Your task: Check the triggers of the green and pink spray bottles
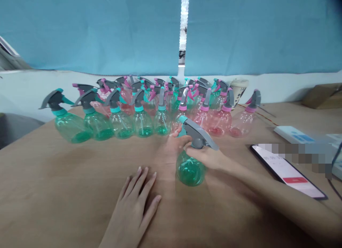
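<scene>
My right hand grips a green spray bottle around its neck, just under the grey and turquoise trigger head. Some fingers on its far side look smeared by motion. The bottle leans a little, and whether its base touches the table I cannot tell. To its left, my left hand lies palm down on the wooden table, fingers spread and holding nothing. Beyond both hands stands a front row of spray bottles, from a green bottle at the left to a pink bottle at the right.
More spray bottles, pink and green, crowd behind the front row. A paper cup stands at the back. On the right lie a phone with a lit screen, a white power strip and cables. A cardboard box sits farther back.
</scene>
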Action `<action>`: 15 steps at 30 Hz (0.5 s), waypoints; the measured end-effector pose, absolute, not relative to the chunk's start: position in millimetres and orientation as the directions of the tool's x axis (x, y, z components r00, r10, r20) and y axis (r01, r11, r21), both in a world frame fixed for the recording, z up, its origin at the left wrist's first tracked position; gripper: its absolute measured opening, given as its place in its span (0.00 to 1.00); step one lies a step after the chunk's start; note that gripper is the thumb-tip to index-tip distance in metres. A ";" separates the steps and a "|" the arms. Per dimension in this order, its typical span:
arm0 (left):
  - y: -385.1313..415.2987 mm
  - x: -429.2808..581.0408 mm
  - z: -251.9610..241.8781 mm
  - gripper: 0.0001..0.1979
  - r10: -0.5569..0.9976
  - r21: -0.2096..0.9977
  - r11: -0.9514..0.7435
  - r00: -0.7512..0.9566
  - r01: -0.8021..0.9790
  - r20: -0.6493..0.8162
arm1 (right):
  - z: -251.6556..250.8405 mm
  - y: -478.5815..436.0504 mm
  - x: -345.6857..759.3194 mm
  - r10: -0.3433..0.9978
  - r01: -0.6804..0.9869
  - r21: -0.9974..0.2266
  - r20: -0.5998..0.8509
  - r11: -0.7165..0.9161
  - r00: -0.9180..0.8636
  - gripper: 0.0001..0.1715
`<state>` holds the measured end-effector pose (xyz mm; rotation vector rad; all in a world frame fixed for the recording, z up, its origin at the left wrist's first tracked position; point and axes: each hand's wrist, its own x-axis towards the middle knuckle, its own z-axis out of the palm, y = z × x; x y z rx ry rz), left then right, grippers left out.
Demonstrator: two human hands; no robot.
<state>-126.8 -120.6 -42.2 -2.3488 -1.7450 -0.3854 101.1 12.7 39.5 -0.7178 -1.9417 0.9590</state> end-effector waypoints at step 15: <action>-120.5 -125.8 -41.3 0.25 0.897 -0.034 -0.297 0.290 0.954 0.333 | 40.5 12.9 97.6 0.750 -0.056 -0.861 0.471 0.506 -0.464 0.15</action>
